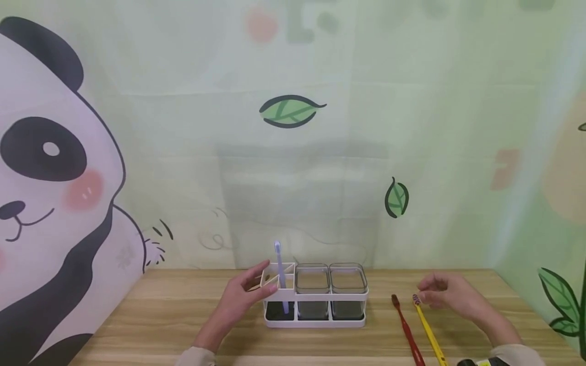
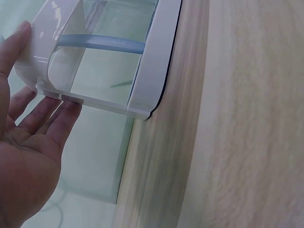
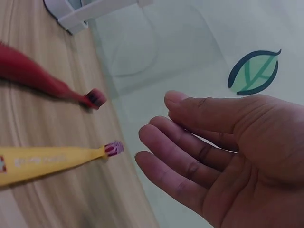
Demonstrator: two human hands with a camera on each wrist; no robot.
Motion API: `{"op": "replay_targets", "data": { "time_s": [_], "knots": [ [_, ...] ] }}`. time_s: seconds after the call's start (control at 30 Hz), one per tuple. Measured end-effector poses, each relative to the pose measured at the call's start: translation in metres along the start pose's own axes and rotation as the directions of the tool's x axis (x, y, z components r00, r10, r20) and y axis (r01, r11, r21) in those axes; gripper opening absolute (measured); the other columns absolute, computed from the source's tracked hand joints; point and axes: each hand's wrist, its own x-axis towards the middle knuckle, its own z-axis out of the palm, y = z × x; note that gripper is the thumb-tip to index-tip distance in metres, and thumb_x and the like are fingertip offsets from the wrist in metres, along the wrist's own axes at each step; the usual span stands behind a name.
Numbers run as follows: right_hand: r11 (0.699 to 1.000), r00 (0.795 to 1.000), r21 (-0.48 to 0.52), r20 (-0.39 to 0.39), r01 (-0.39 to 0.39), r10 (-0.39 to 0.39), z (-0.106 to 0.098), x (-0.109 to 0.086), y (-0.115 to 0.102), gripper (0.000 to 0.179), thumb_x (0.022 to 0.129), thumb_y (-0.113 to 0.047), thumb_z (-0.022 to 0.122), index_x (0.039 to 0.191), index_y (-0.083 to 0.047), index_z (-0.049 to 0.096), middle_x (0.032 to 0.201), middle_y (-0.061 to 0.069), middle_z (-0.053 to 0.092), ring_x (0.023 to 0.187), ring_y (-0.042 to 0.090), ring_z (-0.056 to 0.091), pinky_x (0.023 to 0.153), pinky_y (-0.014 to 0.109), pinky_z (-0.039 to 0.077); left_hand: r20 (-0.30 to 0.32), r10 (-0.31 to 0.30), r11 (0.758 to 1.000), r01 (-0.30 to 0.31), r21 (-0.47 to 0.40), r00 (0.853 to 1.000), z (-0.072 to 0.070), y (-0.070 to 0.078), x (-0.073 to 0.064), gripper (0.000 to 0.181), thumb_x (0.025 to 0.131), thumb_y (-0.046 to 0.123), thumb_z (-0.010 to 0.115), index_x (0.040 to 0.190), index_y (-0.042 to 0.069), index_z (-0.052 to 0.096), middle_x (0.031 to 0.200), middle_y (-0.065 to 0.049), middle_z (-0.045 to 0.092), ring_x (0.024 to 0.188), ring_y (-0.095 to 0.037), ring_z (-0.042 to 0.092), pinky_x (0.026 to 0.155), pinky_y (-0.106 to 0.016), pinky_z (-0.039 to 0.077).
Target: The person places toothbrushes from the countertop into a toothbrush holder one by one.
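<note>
A white toothbrush holder with a divided section and two clear cups stands on the wooden table. Its upper left end is held by my left hand, thumb on the front and fingers along the side. One light blue toothbrush leans upright in the divided section, bristles up. My right hand hovers beside the head of a yellow toothbrush, fingers loosely bent and nothing in them. Left of the yellow one lies a red toothbrush; both have their heads toward the back.
A black and yellow object shows partly at the bottom edge, near the right sleeve. Behind the table hangs a pale green cloth printed with a panda and leaves.
</note>
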Motion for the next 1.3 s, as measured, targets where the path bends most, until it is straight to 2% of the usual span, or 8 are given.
{"op": "replay_targets", "data": {
  "time_s": [0.37, 0.57, 0.83, 1.0, 1.3],
  "knots": [
    [0.997, 1.0, -0.069, 0.006, -0.016, 0.017, 0.001, -0.001, 0.018, 0.021, 0.099, -0.003, 0.071, 0.113, 0.013, 0.067, 0.097, 0.009, 0.07, 0.088, 0.026, 0.068, 0.071, 0.034, 0.063, 0.005, -0.009, 1.0, 0.009, -0.016, 1.0, -0.001, -0.001, -0.001, 0.068, 0.094, 0.022, 0.084, 0.154, 0.008, 0.056, 0.156, -0.017, 0.054, 0.138, -0.043, 0.056, 0.109, -0.051, 0.051],
    [0.994, 0.998, -0.084, -0.004, -0.065, 0.065, 0.003, -0.002, 0.022, 0.02, 0.097, -0.003, 0.071, 0.112, 0.01, 0.068, 0.096, 0.008, 0.069, 0.089, 0.025, 0.067, 0.074, 0.036, 0.063, 0.006, -0.014, 0.999, 0.014, -0.031, 1.0, -0.001, 0.0, -0.001, 0.067, 0.093, 0.02, 0.085, 0.154, 0.009, 0.057, 0.155, -0.017, 0.054, 0.138, -0.042, 0.056, 0.11, -0.05, 0.051],
    [0.996, 0.995, 0.025, 0.054, -0.088, 0.087, 0.007, 0.001, 0.032, 0.022, 0.097, 0.005, 0.067, 0.112, 0.019, 0.062, 0.094, 0.011, 0.069, 0.089, 0.029, 0.071, 0.076, 0.04, 0.066, 0.008, -0.015, 1.0, 0.015, -0.012, 1.0, -0.001, 0.003, -0.002, 0.069, 0.094, 0.022, 0.084, 0.155, 0.007, 0.055, 0.156, -0.018, 0.054, 0.139, -0.043, 0.055, 0.11, -0.052, 0.05],
    [0.991, 0.991, 0.016, 0.017, -0.132, 0.132, 0.013, 0.002, 0.036, 0.02, 0.095, 0.005, 0.069, 0.109, 0.017, 0.063, 0.093, 0.01, 0.069, 0.086, 0.026, 0.071, 0.075, 0.039, 0.065, 0.01, -0.014, 1.0, 0.014, -0.011, 1.0, 0.0, 0.004, -0.001, 0.069, 0.094, 0.022, 0.084, 0.155, 0.007, 0.055, 0.156, -0.017, 0.054, 0.139, -0.043, 0.054, 0.11, -0.051, 0.05],
    [0.975, 0.981, -0.107, -0.056, -0.192, 0.187, 0.024, 0.005, 0.032, 0.017, 0.094, -0.003, 0.075, 0.103, 0.009, 0.07, 0.09, 0.006, 0.071, 0.081, 0.021, 0.068, 0.071, 0.037, 0.064, 0.007, -0.012, 1.0, 0.012, -0.004, 1.0, 0.0, 0.002, -0.001, 0.068, 0.094, 0.023, 0.084, 0.154, 0.008, 0.056, 0.155, -0.017, 0.054, 0.138, -0.043, 0.055, 0.11, -0.052, 0.051]
  ]
}}
